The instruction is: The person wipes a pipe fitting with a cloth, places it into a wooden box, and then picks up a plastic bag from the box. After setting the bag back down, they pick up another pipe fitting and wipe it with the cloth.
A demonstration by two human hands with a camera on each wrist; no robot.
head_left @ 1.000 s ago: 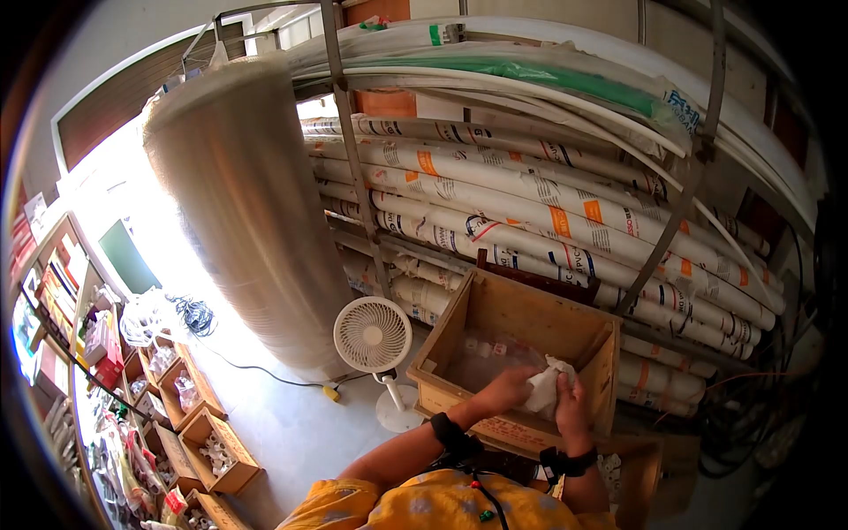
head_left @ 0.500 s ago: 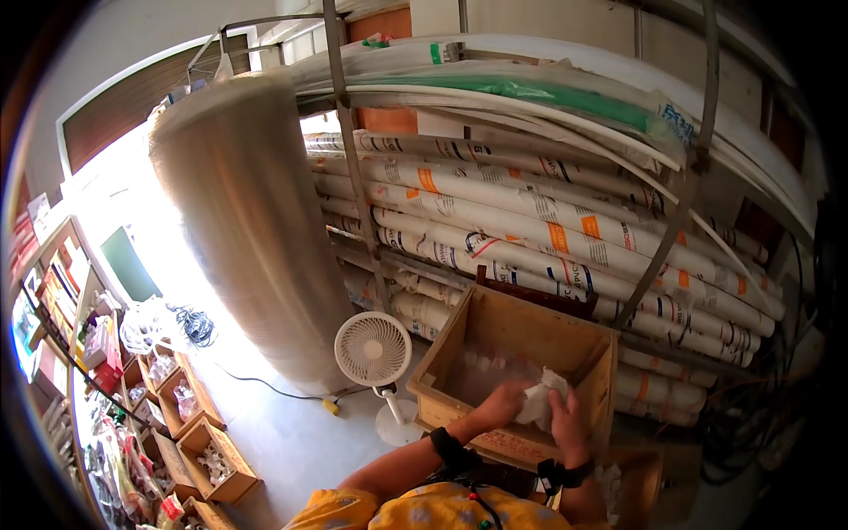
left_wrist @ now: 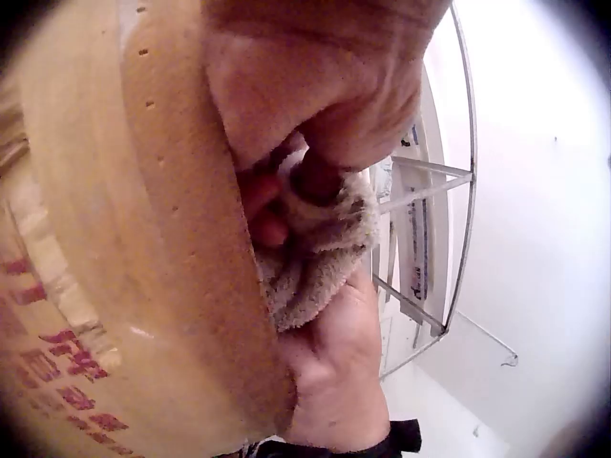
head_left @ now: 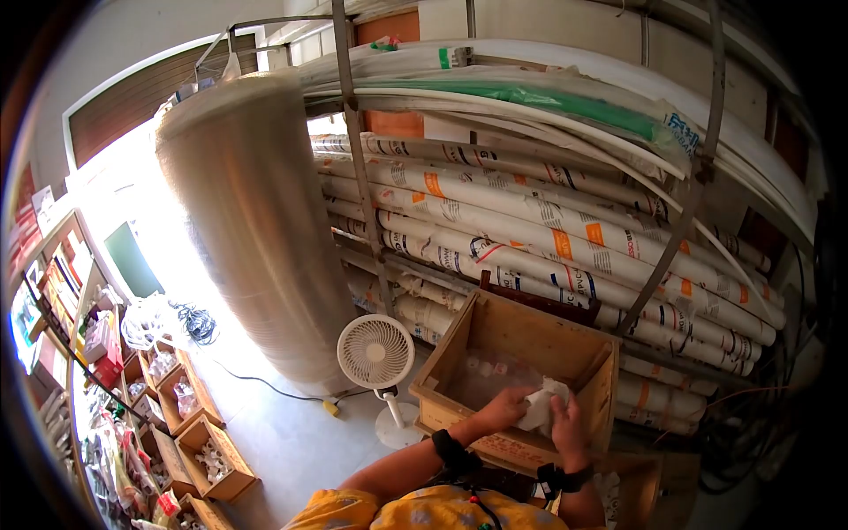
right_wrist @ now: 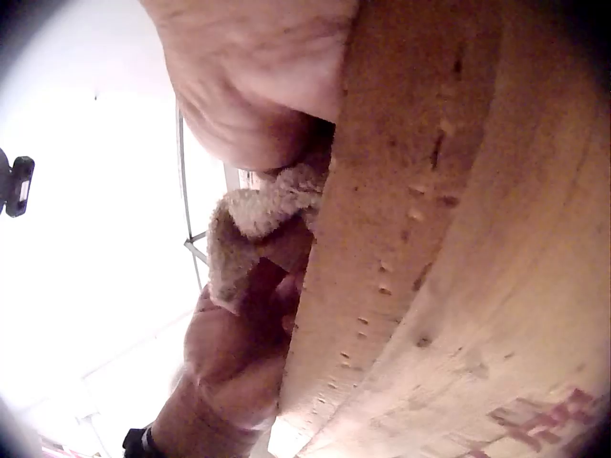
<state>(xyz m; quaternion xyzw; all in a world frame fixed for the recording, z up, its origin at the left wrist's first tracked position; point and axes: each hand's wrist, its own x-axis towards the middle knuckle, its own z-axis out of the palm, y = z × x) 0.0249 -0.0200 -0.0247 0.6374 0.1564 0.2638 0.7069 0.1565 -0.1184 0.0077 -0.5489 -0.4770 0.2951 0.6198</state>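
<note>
A crumpled white cloth (head_left: pixel 546 405) with a fluffy, towel-like surface is held between both hands over the near side of a wooden box (head_left: pixel 530 322). My left hand (head_left: pixel 505 410) grips it from the left, fingers curled in. On the other side my right hand (head_left: pixel 570 433) pinches the cloth, thumb up against it. In the left wrist view the towelling (left_wrist: pixel 329 243) wraps around the fingers, and a small pale, rounded edge (left_wrist: pixel 289 164) shows between them; what it belongs to I cannot tell. The box wall (right_wrist: pixel 382 239) hides part of both hands in the right wrist view.
Clear plastic (head_left: pixel 486 369) with small items lies inside the box. A white fan (head_left: pixel 375 352) stands left of it, before a tall wrapped roll (head_left: pixel 256 230). Long white pipes (head_left: pixel 512 234) fill the rack behind. Crates of fittings (head_left: pixel 216 459) line the left.
Both hands stay on the cloth over the box, shifting and turning it slightly. The head view has tilted a little, so the box and fan sit lower in the picture.
</note>
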